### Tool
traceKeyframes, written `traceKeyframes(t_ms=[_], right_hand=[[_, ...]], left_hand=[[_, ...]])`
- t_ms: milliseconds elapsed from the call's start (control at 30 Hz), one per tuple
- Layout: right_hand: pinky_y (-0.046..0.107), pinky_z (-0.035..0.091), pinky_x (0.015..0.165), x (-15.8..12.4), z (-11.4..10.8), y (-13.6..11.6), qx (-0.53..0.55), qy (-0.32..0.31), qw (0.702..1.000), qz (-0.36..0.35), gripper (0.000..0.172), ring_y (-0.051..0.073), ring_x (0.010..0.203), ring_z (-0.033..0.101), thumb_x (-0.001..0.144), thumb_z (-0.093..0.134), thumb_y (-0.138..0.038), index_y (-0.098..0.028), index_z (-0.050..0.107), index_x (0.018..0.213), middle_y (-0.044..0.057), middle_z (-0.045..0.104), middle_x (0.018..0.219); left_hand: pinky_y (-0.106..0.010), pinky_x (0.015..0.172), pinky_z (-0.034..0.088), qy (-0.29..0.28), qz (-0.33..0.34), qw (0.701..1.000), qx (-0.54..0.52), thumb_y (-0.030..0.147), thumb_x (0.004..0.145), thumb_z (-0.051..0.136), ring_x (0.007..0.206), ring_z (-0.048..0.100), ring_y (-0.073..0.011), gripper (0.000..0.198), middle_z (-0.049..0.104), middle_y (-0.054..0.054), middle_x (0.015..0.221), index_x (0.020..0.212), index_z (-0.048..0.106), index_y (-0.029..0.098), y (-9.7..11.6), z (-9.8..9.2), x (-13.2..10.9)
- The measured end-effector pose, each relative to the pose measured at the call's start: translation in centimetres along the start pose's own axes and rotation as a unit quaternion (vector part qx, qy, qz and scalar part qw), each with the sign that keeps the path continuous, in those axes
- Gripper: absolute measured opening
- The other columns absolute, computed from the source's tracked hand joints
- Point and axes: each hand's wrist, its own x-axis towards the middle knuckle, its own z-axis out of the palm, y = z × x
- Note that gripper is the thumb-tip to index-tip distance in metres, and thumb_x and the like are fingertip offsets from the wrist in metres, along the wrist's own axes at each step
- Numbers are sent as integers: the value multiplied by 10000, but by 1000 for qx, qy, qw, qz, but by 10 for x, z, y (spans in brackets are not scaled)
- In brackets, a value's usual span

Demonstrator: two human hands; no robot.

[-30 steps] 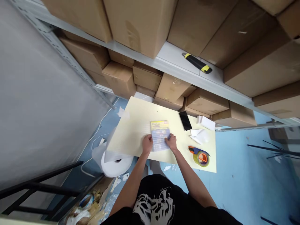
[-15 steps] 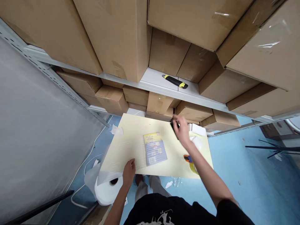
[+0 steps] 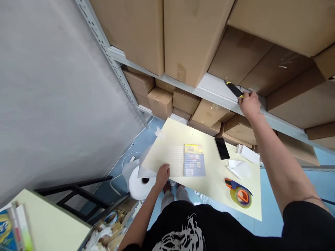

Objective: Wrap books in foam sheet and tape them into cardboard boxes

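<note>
My right hand (image 3: pixel 250 104) is raised to the grey shelf (image 3: pixel 209 91) and closed on the near end of a black and yellow utility knife (image 3: pixel 233 89) lying there. My left hand (image 3: pixel 162 174) rests with curled fingers on a thin white foam sheet (image 3: pixel 167 161) at the near edge of the pale yellow table (image 3: pixel 206 181). That sheet runs off a white foam roll (image 3: pixel 138 181) at the table's left. A flat yellow and blue packet (image 3: pixel 194 164) lies on the table just right of my left hand.
A black phone (image 3: pixel 222 147), white foam pieces (image 3: pixel 239 164) and an orange tape dispenser (image 3: pixel 239 193) lie on the table's right part. Cardboard boxes (image 3: pixel 191 35) fill the shelves. A grey wall (image 3: pixel 52 87) is on the left, another yellow table (image 3: pixel 44 223) at bottom left.
My right hand left the packet, passed over the phone and rose to the shelf, closing on the knife. My left hand slid left onto the foam sheet. The view swung left.
</note>
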Motion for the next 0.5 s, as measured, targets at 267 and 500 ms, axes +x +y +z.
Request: traceKeyframes(t_ms=[267, 500], right_hand=[[355, 513, 651, -135, 10, -53, 350, -100, 923, 119, 109, 189, 739, 586, 857, 486, -320, -223, 439, 872, 71, 606, 869], [298, 552, 595, -309, 88, -84, 597, -334, 654, 325, 153, 158, 650, 627, 720, 565, -297, -190, 511, 816, 55, 628, 762]], left_hand=[[-359, 984, 411, 5, 44, 998, 43, 125, 867, 390, 1165, 493, -233, 339, 570, -124, 1180, 1178, 521, 162, 3, -36, 55], [-376, 1069, 275, -60, 137, 985, 82, 130, 831, 489, 1276, 393, -236, 410, 499, -127, 1320, 1239, 473, 170, 27, -33, 108]])
